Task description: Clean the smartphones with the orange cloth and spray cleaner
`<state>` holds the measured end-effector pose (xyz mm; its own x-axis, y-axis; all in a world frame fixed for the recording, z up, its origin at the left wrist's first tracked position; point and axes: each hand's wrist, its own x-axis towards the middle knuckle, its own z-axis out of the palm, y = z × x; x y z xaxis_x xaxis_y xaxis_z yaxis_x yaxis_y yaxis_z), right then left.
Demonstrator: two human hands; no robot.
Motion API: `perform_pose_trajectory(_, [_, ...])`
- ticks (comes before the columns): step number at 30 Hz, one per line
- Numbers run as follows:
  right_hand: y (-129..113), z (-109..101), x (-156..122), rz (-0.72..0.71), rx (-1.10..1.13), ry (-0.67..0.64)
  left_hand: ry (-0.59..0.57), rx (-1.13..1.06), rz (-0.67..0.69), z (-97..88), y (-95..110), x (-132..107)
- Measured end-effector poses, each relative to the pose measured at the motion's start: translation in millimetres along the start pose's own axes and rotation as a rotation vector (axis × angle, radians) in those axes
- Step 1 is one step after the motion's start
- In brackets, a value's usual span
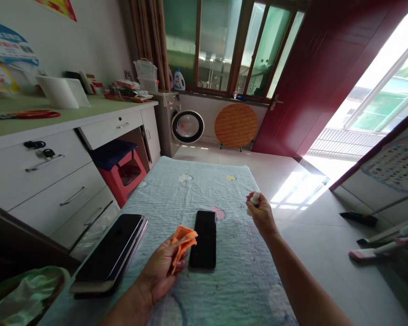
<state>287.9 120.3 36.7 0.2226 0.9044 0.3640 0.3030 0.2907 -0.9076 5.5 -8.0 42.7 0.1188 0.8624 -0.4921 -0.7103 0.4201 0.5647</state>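
A folded orange cloth [182,241] is pinched in my left hand [163,267], just left of a black smartphone [204,240]. The phone lies flat, dark screen up, on a pale blue-green cloth cover [231,285]. My right hand [262,215], near the cover's right edge, is wrapped round a small bottle with a white top [255,198]; most of its body is hidden by the fingers. To the left lies a stack of dark-screened devices [110,249], like phones or tablets.
On the left stands a white desk [51,167] with scissors [37,114] and a paper roll [59,92]. A red stool [125,174] is beneath it. A lined bin [27,294] sits at lower left. Farther back are a washing machine [165,106] and a round wooden tabletop [236,125].
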Motion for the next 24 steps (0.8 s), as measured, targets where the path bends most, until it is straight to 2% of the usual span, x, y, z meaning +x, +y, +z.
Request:
perform_pose_trajectory(3, [12.7,9.1,7.5,0.029,0.088,-0.02,0.027,-0.06,0.01,-10.2,5.7,11.3])
perform_pose_trajectory(9, [27.3,23.2,10.2,0.052,0.091,-0.07,-0.093,-0.151,-0.052,-18.6,14.3,16.4])
perform_pose_trajectory(13, [33.6,23.1,6.6,0.082,0.059,-0.084,-0.152,-0.18,-0.046,-23.5,12.9,15.9])
perform_pose_trajectory(16, [27.7,14.6,-3.3,0.061,-0.057,0.062,-0.191,-0.158,-0.036,-25.9,11.0,15.7])
perform_pose_trajectory(18, [17.9,7.1,-13.1,-0.002,-0.18,0.208,-0.213,-0.148,-0.028,-25.6,10.4,15.5])
perform_pose_trajectory(19, [12.0,4.2,-18.3,-0.038,-0.243,0.235,-0.223,-0.141,-0.027,-25.0,10.4,15.3])
perform_pose_trajectory(21, [0.1,1.8,-28.3,-0.084,-0.389,0.136,-0.233,-0.124,-0.031,-23.2,10.6,15.1])
perform_pose_trajectory(24, [-12.3,8.8,-38.8,-0.075,-0.699,-0.152,-0.212,-0.099,-0.04,-22.1,10.8,15.3])
